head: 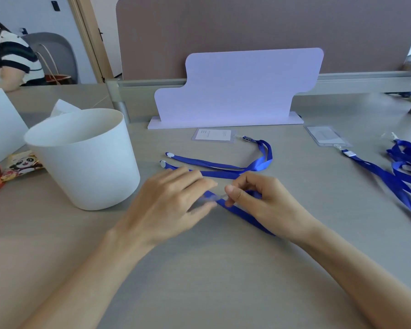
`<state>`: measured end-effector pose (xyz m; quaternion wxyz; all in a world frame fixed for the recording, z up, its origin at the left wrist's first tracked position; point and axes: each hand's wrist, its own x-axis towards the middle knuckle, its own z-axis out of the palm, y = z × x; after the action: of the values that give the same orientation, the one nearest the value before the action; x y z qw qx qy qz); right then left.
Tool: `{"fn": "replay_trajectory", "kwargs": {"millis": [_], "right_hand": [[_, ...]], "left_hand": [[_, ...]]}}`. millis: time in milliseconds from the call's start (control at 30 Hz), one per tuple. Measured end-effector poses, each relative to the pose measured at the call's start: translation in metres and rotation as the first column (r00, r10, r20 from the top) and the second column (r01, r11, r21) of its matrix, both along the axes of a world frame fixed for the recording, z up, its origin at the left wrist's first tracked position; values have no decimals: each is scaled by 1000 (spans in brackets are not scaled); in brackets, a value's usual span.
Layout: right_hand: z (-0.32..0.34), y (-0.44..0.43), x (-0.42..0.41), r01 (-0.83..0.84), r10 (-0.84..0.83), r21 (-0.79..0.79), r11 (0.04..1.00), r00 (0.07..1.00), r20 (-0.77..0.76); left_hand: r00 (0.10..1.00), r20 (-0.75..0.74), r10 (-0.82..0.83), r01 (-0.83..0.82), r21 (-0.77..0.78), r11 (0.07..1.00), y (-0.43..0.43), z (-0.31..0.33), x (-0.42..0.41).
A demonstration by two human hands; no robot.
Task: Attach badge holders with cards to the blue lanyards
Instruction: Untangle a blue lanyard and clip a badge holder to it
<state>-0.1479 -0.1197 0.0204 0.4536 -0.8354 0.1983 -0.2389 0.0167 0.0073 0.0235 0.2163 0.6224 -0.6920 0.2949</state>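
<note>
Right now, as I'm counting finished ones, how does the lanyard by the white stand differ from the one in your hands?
The far lanyard lies untouched on the desk; the near lanyard is pinched by the right hand, the left hand blurred beside it. The far lanyard's clip meets a badge holder with a card; the near lanyard shows no holder. Both are blue ribbon.

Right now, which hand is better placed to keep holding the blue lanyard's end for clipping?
Right. The right hand pinches the blue lanyard at its end between thumb and finger; the left hand is blurred beside it, and its grip cannot be told.
</note>
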Motion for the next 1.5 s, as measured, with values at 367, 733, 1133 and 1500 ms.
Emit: {"fn": "replay_trajectory", "kwargs": {"millis": [367,733,1133,1500], "right_hand": [[2,3,1,41,-57,192,980,995,81],[10,13,1,-32,-1,193,981,985,171],[5,12,6,-32,24,30,999,968,249],[-1,9,6,93,-58,-112,989,956,288]], "left_hand": [[959,-283,9,6,52,999,-2,-3,-9],[775,-630,-58,62,-16,998,-3,5,-23],[562,-826,39,-6,43,999,-5,2,-32],[390,-919,65,-14,65,998,-7,5,-35]]}}
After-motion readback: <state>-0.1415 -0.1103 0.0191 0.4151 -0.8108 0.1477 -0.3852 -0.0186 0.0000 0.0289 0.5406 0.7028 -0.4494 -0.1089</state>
